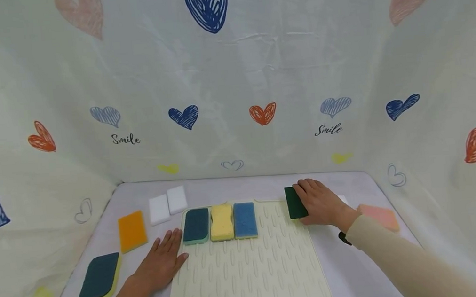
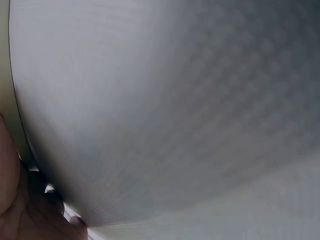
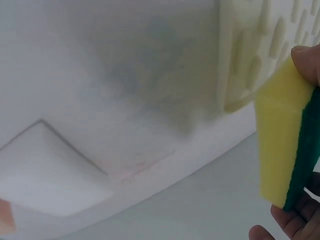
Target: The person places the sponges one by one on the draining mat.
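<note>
My right hand (image 1: 320, 203) holds a yellow sponge with a dark green scouring side (image 1: 295, 203) over the far right corner of the cream mat (image 1: 258, 279). In the right wrist view, thumb and fingers grip the sponge (image 3: 281, 135) by opposite edges. Flat beside the mat's left edge rests my left hand (image 1: 161, 261), fingers straight. Along the mat's back left lie a dark teal-topped sponge (image 1: 196, 225), a yellow notched sponge (image 1: 222, 222) and a blue sponge (image 1: 245, 219) in a row. The left wrist view shows mostly blurred table surface and part of the hand (image 2: 35, 215).
Left of the mat lie two white sponges (image 1: 159, 209), an orange sponge (image 1: 132, 231) and a large dark teal-and-yellow sponge (image 1: 99, 277). On the right are a pink sponge (image 1: 379, 217) and a white sponge (image 3: 52, 170), partly hidden behind my right hand in the head view.
</note>
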Tool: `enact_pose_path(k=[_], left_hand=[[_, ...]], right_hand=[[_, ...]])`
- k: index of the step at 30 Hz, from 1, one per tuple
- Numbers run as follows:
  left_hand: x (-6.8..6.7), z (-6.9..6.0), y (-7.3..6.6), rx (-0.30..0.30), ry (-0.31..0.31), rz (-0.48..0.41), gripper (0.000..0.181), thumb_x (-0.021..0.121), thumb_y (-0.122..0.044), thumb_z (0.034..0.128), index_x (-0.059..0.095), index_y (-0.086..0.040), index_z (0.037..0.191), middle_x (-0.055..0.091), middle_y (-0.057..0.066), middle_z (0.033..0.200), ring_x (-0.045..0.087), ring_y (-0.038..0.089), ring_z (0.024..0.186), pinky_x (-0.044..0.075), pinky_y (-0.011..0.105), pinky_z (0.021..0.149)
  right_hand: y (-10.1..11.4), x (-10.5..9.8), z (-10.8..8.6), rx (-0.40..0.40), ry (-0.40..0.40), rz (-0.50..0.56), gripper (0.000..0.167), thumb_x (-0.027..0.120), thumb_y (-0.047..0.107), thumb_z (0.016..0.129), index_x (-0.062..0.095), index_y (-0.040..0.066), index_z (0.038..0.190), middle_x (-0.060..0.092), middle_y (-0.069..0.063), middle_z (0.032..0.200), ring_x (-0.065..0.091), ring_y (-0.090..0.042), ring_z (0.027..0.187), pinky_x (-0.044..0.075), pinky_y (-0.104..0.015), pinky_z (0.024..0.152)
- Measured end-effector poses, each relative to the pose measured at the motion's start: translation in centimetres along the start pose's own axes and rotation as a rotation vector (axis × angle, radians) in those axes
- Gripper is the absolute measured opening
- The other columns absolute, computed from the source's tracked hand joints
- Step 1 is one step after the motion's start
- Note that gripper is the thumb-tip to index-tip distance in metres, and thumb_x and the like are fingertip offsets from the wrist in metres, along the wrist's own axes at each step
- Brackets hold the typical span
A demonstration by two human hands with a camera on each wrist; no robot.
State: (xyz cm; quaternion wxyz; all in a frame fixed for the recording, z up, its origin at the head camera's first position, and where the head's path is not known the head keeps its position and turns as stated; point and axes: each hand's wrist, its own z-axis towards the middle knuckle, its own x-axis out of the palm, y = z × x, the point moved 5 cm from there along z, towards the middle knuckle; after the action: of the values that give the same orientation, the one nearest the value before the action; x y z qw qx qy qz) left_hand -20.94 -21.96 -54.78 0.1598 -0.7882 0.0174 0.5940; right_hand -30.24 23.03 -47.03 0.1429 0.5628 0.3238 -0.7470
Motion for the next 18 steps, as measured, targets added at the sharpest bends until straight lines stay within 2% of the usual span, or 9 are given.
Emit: enact_pose_path(k=[8, 18], left_hand=[[-0.2, 0.1, 0.0, 0.013, -0.008, -0.006, 0.082, 0.048, -0.051, 0.1102, 0.02, 0.002, 0.167, 0.021, 0.022, 0.174, 0.019, 0.045, 0.161, 0.013, 0.068, 0.128], [0.0, 0.1, 0.1, 0.021, -0.012, 0.003, 0.081, 0.048, -0.05, 0.1101, 0.02, 0.002, 0.166, 0.021, 0.022, 0.174, 0.02, 0.045, 0.161, 0.013, 0.068, 0.128]], right_hand=[[3.3, -0.1, 1.6, -0.04, -0.016, 0.057, 0.099, 0.082, 0.062, 0.078, 0.051, -0.002, 0.145, 0.058, -0.019, 0.14, 0.057, -0.037, 0.129, 0.05, -0.051, 0.112], [6.1, 0.6, 3.3, -0.024, 0.09, 0.157, 0.099, 0.077, 0.066, 0.084, 0.047, 0.002, 0.152, 0.053, -0.017, 0.148, 0.053, -0.035, 0.136, 0.047, -0.052, 0.114]])
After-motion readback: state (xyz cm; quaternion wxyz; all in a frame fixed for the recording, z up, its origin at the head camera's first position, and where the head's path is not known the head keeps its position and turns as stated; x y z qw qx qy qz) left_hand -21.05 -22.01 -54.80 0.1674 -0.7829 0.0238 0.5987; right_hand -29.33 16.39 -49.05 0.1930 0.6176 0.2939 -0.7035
